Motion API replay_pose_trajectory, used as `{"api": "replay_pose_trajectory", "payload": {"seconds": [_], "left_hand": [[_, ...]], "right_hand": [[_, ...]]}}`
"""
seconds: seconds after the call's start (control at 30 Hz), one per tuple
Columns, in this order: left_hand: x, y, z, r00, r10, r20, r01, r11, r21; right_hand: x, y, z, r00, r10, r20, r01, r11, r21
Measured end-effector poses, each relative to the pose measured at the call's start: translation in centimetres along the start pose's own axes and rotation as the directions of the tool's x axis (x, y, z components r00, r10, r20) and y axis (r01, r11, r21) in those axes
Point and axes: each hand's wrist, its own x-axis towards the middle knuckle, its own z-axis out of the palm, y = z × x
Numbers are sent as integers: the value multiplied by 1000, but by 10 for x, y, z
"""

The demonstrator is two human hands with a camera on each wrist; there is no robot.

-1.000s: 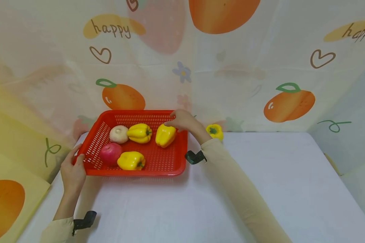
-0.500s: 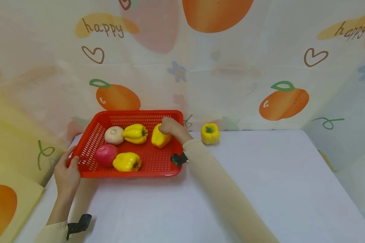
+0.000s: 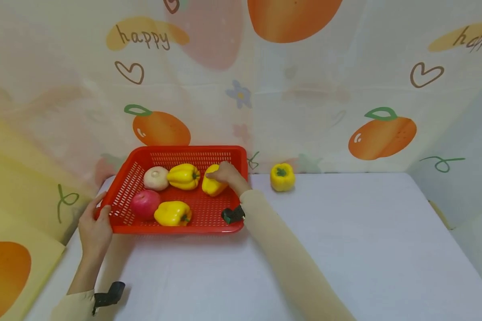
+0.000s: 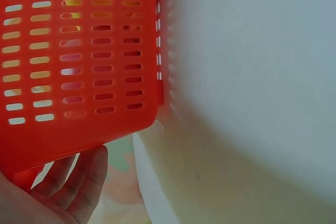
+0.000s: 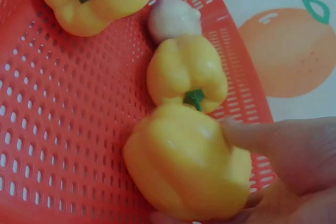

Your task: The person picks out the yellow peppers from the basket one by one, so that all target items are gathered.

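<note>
My left hand (image 3: 94, 228) grips the red plastic basket (image 3: 144, 229) by its left rim. In the left wrist view, its fingers (image 4: 89, 182) hook behind the rim; the thumb is hidden there. At the basket's right end, my right hand (image 3: 230, 175) holds a yellow bell pepper (image 5: 181, 163), thumb on one side and the other fingers partly hidden beneath it. Beside that lies another yellow pepper (image 3: 182, 177) with a green stem, touching a whitish round bulb (image 3: 155, 178). Nearer the front are a pinkish-red round fruit (image 3: 145, 204) and a third yellow pepper (image 3: 172, 213).
Another yellow pepper (image 3: 283, 178) stands upright on the white table (image 3: 345, 240), right of the basket by the back edge. A printed cloth (image 3: 297, 111) hangs directly behind the table. Dark wrist mounts (image 3: 110, 294) sit on both sleeves.
My right hand has moved left and down around the pepper, which has shifted slightly left in the basket. Its sleeve now leaves the table pepper uncovered. The left hand keeps its grip.
</note>
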Motion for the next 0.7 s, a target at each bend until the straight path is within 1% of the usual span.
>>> {"api": "replay_pose_trajectory", "payload": {"seconds": [0.17,0.3,0.43,0.53,0.7], "left_hand": [[1,1,3,1000,4,9,-4,1000,-13],[0,2,5,1000,-6,16,7,1000,-26],[0,0,4,1000,9,3,-9,1000,-8],[0,-1,2,1000,20,-8,-20,1000,-1],[0,-1,1,1000,20,-13,-20,1000,-10]], "right_hand": [[1,5,-1,1000,25,7,-25,996,82],[-2,7,-1,1000,6,-16,-5,998,64],[-6,5,-1,1000,-25,-11,25,999,26],[-9,1,-2,998,-61,-11,61,998,-5],[-14,-5,-4,992,-123,-9,122,991,-53]]}}
